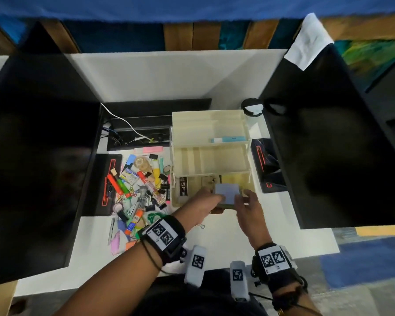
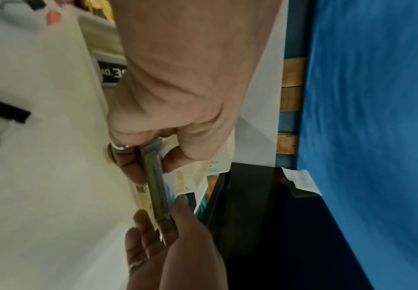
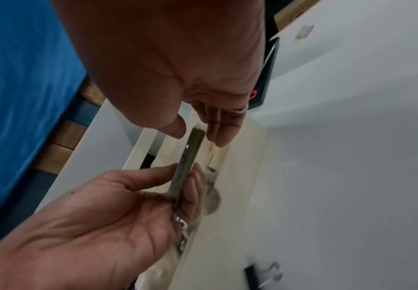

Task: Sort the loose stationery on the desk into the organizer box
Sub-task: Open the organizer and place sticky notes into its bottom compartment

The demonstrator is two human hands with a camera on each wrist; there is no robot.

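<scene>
Sticky notes [image 1: 228,194], a small square pad with a pale blue top sheet and a greenish edge, are held flat between both hands just over the near right compartment of the organizer box [image 1: 211,133], which stands toward the right of the white desk [image 1: 89,238]. Left hand [image 1: 200,205] pinches the pad's left edge, thumb on one face and fingers on the other; right hand [image 1: 249,207] has its thumb and fingertips curled close on either side of the right edge, though the wrist views leave it unclear whether they press the pad or only guide it. My judgement is that the pad is light and fairly stiff as a block, but its loose sheets could fan or curl if it were lifted by the top sheet alone, so taking it by two opposite edges through the full thickness looks the sound hold. Both palms hide the floor of that compartment, so I cannot tell what already lies under the pad. Just left of it, in the same near row, a dark label with pale lettering shows through the box wall, only partly readable. On the left part of the desk lies the heap of loose stationery [image 1: 138,190]: binder clips, highlighters, tape rolls, paper clips, many overlapping and hard to separate. In the far tier of the box rests a blue and white eraser-like stick [image 1: 228,139]. Two black monitors [image 1: 39,156] flank the scene and cut off the desk's left and right edges.
</scene>
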